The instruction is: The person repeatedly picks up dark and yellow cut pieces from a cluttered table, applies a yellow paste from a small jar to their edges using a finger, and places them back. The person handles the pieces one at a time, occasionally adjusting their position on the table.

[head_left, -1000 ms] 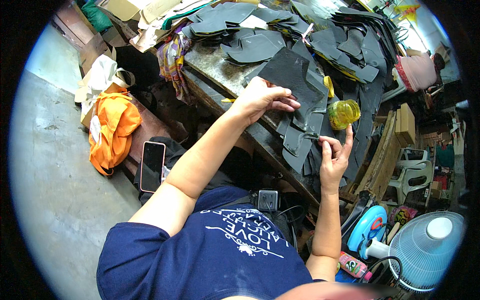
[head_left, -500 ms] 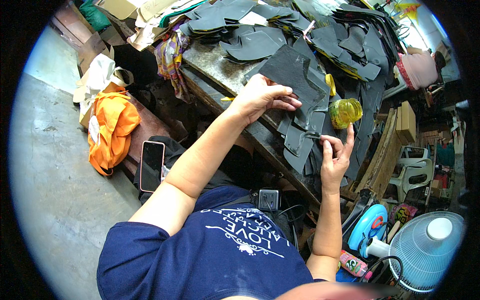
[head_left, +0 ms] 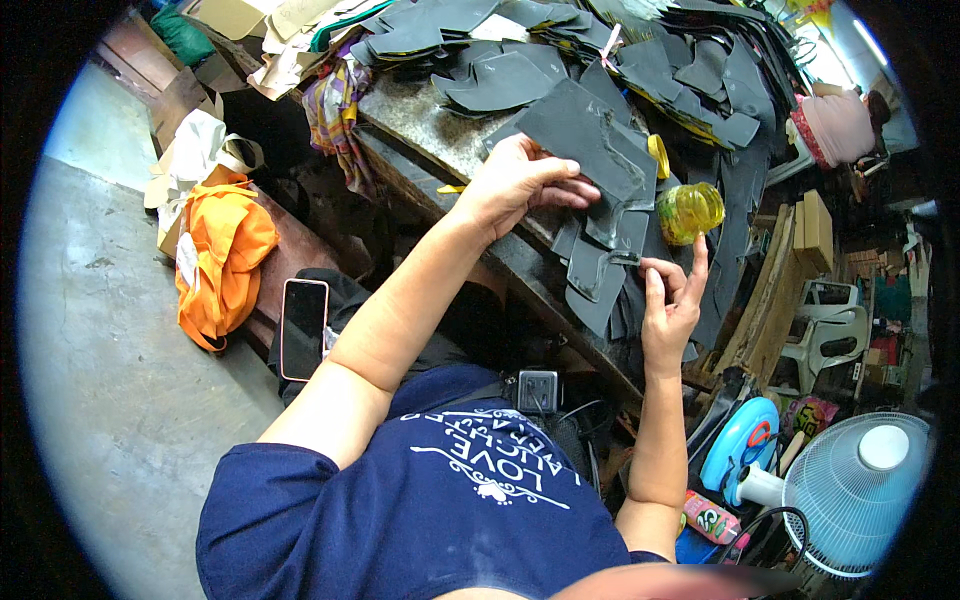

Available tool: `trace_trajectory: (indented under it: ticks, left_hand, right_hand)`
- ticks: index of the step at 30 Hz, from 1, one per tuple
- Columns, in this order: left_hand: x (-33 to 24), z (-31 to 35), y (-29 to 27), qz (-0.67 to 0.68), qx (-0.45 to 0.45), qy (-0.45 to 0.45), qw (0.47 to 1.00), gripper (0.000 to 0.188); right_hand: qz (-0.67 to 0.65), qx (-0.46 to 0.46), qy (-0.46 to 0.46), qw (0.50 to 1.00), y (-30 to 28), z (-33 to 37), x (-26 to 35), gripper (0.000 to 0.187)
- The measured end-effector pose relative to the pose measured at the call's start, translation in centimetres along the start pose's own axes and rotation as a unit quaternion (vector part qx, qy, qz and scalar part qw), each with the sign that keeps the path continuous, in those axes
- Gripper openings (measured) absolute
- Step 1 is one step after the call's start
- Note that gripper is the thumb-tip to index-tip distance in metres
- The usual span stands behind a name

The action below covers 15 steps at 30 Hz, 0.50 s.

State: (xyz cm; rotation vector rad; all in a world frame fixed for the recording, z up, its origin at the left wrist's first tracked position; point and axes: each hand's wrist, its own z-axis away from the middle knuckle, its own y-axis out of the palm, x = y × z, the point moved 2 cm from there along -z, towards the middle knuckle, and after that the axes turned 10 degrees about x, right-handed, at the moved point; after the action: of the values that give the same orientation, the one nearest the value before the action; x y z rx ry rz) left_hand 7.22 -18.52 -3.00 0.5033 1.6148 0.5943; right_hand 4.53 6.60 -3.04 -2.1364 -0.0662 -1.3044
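My left hand (head_left: 515,192) is closed at the near left edge of a dark grey cut sheet piece (head_left: 575,125), thumb and fingers pinched together. The piece is angular, with a notched outline, and is tilted over other grey pieces (head_left: 598,285). To its right my right hand (head_left: 672,305) is pinched, with one finger stretched up by a yellow see-through jar (head_left: 690,212). At its pinched fingertips is a small dark thing (head_left: 625,258), too small to name, over the grey pieces' edge. A yellow ring-shaped item (head_left: 657,157) lies beyond the jar.
Stacks of grey cut pieces (head_left: 690,75) cover the worktable (head_left: 420,120). A phone (head_left: 303,330) and an orange bag (head_left: 225,255) lie to the left. A fan (head_left: 855,490) stands at lower right, near white plastic chairs (head_left: 830,335). Another person (head_left: 835,125) sits far right.
The view has shifted slightly. The grey piece in my left hand has tilted a little and its face looks lighter. Both hands keep nearly the same pose.
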Motion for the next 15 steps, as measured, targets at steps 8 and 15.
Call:
trace_trajectory:
  ticks: [8, 15]
  left_hand:
    - [-0.5, 0.6, 0.7, -0.051, -0.104, 0.179, 0.977, 0.020]
    - [-2.1, -0.7, -0.6, -0.258, -0.045, 0.025, 0.965, 0.021]
  right_hand:
    - [0.012, -0.002, 0.000, 1.000, -0.1, 0.1, -0.2, 0.070]
    - [0.007, -0.003, -0.012, 1.000, -0.1, -0.1, -0.2, 0.069]
